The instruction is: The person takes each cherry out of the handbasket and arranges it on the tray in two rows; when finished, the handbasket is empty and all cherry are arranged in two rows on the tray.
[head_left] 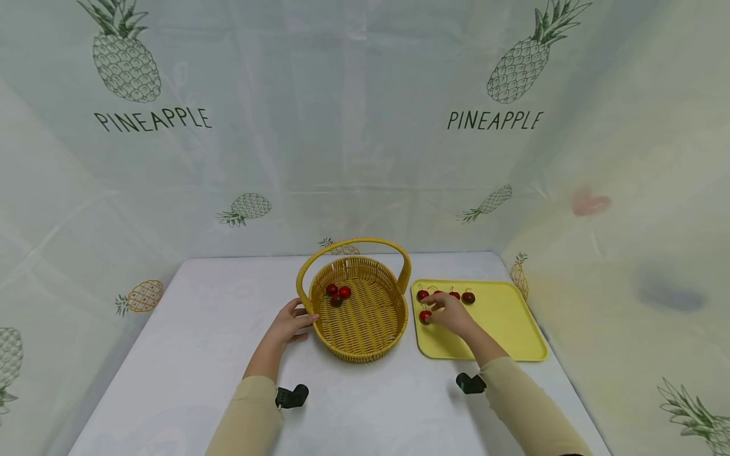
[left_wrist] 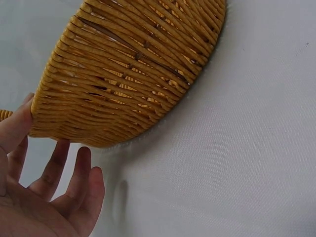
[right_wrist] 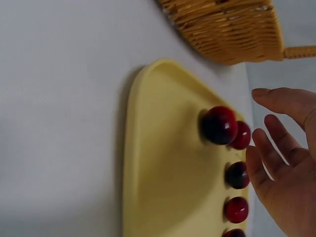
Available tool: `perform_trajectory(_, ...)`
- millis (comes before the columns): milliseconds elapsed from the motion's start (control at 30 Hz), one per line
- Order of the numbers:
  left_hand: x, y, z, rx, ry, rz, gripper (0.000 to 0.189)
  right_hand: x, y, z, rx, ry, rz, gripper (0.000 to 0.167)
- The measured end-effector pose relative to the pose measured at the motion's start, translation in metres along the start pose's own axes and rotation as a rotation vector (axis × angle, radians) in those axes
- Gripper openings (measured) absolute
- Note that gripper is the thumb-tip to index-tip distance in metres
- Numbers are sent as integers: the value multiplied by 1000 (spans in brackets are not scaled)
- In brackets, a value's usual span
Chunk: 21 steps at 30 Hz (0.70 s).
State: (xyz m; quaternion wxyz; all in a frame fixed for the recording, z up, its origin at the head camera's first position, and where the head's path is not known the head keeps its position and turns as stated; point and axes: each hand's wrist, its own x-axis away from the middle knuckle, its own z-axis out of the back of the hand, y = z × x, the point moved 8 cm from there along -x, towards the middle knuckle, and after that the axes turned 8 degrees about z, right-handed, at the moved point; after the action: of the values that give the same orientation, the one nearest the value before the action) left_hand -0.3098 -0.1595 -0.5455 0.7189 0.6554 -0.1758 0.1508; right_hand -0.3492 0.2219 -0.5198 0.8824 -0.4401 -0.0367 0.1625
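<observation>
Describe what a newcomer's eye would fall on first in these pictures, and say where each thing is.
Probably first is the woven basket near the middle of the table, its tall handle arching up and three red cherries inside, toward the left. Next comes the yellow tray to its right, where a right hand is among more cherries. Large pineapple drawings stand out high on the backdrop.

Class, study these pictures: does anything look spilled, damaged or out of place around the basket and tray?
Nothing looks spilled: the visible cherries lie in the basket or on the tray. One oddity: a darker strand in the basket's side, in the left-wrist view, crosses the yellow weave; whether it is damage, I cannot tell.
</observation>
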Motion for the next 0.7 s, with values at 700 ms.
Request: perform_trajectory(700,-3,-1,1,-21,18,-12,57,-17,-84,-29,-105,-122,150,33)
